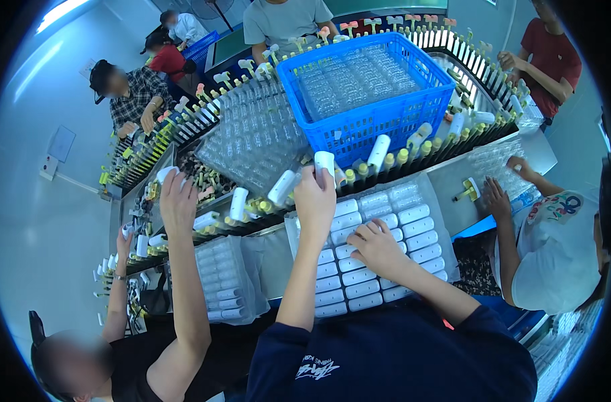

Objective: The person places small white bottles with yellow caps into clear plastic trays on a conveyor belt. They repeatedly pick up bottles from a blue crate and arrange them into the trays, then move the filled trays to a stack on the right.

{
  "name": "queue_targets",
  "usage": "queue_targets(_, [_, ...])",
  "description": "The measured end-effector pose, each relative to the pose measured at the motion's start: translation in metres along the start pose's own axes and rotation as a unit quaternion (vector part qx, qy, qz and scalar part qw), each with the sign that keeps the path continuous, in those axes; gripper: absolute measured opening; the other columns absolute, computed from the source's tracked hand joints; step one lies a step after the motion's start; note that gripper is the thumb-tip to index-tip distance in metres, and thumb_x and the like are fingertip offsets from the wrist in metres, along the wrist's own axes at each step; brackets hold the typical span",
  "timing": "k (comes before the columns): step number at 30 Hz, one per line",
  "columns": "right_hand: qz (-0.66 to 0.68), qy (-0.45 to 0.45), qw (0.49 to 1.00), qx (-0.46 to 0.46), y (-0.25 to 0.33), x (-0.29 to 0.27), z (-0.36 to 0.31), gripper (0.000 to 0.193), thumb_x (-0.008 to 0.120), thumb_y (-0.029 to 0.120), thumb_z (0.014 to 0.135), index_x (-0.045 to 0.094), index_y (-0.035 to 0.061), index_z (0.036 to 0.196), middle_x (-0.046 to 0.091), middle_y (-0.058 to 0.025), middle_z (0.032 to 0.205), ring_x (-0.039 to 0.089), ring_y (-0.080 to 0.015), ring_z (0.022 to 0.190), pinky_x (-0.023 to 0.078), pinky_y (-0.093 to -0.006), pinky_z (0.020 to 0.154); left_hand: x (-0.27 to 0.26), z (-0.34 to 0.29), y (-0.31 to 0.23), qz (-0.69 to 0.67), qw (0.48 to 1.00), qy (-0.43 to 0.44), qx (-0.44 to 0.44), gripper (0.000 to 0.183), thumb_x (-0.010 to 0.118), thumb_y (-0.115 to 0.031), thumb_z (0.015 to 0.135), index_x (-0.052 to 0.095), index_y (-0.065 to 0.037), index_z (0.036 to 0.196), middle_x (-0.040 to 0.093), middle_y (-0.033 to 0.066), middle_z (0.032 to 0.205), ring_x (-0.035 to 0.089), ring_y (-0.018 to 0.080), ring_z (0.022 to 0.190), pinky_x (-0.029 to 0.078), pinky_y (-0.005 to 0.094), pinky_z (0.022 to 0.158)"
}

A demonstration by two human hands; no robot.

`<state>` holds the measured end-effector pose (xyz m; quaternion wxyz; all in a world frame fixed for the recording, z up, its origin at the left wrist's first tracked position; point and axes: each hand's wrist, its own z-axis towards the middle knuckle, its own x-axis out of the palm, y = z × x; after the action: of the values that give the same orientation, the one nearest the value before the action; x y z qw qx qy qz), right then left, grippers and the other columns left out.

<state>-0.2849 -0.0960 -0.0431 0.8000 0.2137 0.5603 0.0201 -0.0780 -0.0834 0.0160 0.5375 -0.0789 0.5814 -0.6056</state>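
Note:
My left hand [315, 205] is raised at the near edge of the conveyor line, its fingers closed around a white oblong plastic casing [324, 161]. Below it lies a clear plastic blister tray [441, 231], its pockets holding rows of similar white casings [362, 289]. Over the middle of this tray rests my right hand [379, 250], fingers bent but apart, touching the casings under it. The undersides of its fingertips are hidden. Some pockets along the tray's far edge hold no casing.
A blue plastic crate [379, 124] of stacked clear trays stands beyond my hands. Yellow-tipped pegs [402, 157] line the conveyor, several carrying white casings. A co-worker's hand [179, 204] works close on the left. Another filled tray [218, 281] lies there; co-workers sit on the right and far side.

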Motion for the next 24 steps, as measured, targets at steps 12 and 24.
queue_targets(12, [0.055,0.026,0.998,-0.031,-0.002,-0.012,0.005,0.033,0.078,0.016,0.093,0.067,0.0084,0.123,0.062,-0.0107,0.122,0.060,-0.0319,0.124,0.043,-0.0576,0.115,-0.003,0.018,0.026,0.292,0.955,-0.046,-0.034,0.041,0.057,-0.024,0.103,0.055,0.012,0.123,0.073,0.0314,0.089,0.074,0.0521,0.084,0.060,0.0581,0.075])
queue_targets(24, [0.269,-0.102,0.952,0.105,-0.018,-0.104,0.058,0.033,0.065,0.009,0.106,0.056,-0.0008,0.136,0.069,-0.0227,0.121,0.071,-0.0378,0.109,0.054,-0.0404,0.095,-0.100,0.009,0.105,0.128,0.987,-0.057,-0.083,0.041,0.053,-0.017,0.105,0.049,0.012,0.134,0.070,0.0375,0.096,0.071,0.0547,0.090,0.055,0.0598,0.075])
